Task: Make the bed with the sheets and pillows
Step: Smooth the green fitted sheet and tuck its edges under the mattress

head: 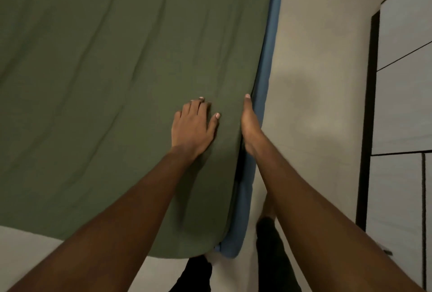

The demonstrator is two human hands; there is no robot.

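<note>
A dark green sheet (105, 81) covers the top of the bed and wraps round its near corner. Beneath it a blue mattress edge (264, 76) shows along the right side. My left hand (192, 126) lies flat on the sheet near the right edge, fingers spread. My right hand (250, 123) runs straight along the bed's right side, thumb up, its fingers hidden between the green sheet and the blue edge. No pillow is in view.
Beige floor (315, 81) lies to the right of the bed. A white wardrobe with dark frames (402, 104) stands at the far right. My dark trouser legs (273, 256) and a foot are below, close to the bed corner.
</note>
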